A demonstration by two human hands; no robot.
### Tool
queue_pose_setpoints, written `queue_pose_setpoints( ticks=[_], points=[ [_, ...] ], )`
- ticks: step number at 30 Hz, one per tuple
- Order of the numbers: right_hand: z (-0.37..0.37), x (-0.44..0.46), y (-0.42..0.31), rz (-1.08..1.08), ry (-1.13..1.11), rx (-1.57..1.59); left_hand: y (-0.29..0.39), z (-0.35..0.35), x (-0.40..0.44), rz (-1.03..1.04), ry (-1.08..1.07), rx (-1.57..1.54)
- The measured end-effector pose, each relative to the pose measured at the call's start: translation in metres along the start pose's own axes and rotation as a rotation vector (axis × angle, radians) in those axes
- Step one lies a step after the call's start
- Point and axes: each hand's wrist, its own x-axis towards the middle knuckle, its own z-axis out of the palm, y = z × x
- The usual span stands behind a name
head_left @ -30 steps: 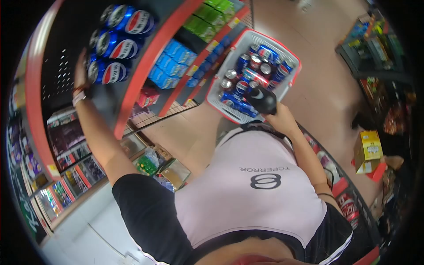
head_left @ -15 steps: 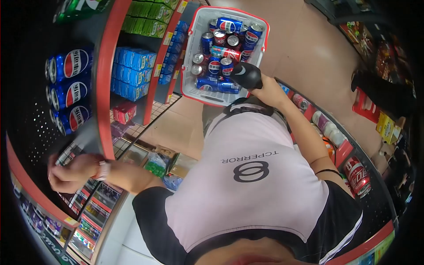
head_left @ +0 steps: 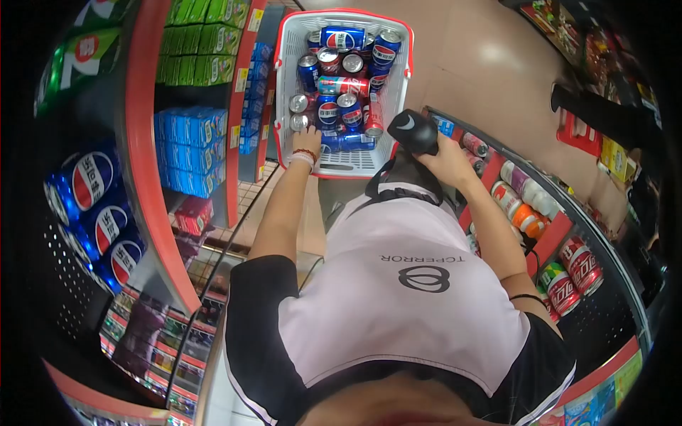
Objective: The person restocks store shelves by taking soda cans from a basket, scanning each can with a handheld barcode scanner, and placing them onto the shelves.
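Note:
My left hand (head_left: 306,144) reaches over the near left corner of a white basket (head_left: 346,169) with a red rim. Its fingers are stretched out and apart, close to a silver-topped can (head_left: 301,122); whether they touch it I cannot tell. Inside the basket lie several blue Pepsi cans (head_left: 342,37) and red cans (head_left: 373,116), some upright, some on their sides. My right hand (head_left: 447,162) is closed around a black rounded handheld device (head_left: 415,132) with a pale curved mark, beside the basket's near right corner. The device's grip is hidden by the hand.
On the left, red-edged shelves hold large Pepsi cans (head_left: 89,174), blue boxes (head_left: 190,145) and green packs (head_left: 202,44). Low on the right, a shelf carries bottles (head_left: 529,192) and red-and-white cans (head_left: 582,266). Tiled floor (head_left: 472,64) shows beyond the basket.
My left hand has swung from the lower left, beside the shelves, up to the basket. The basket appears shifted left in view, and the black device now sits outside its rim.

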Motion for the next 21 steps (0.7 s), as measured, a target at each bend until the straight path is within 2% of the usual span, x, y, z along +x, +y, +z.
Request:
queue_pose_setpoints(
  ticks=[5, 7, 8, 12, 15, 16, 21],
  points=[
    [0.018, -0.01, 0.007, 0.062, 0.062, 0.059, 0.005, 0.022, 0.016, 0.106, 0.09, 0.122],
    [0.028, -0.013, 0.007, 0.044, 0.1, 0.109, 0.007, 0.017, 0.015, 0.091, 0.085, 0.121],
    [0.034, -0.015, 0.009, 0.045, 0.122, 0.106, 0.004, 0.016, 0.012, 0.142, 0.144, 0.067],
    [0.056, -0.022, 0.004, 0.103, 0.134, 0.151, -0.005, -0.002, 0.005, 0.267, 0.178, 0.033],
    [0.07, -0.028, 0.003, 0.08, 0.176, 0.182, -0.014, 0.009, 0.013, 0.338, 0.194, 0.042],
    [0.072, -0.032, 0.0, 0.085, 0.17, 0.18, -0.014, -0.012, 0.008, 0.34, 0.088, 0.018],
    [0.08, -0.046, -0.004, 0.061, 0.229, 0.224, -0.029, -0.042, -0.011, 0.326, 0.017, -0.083]
  ],
)
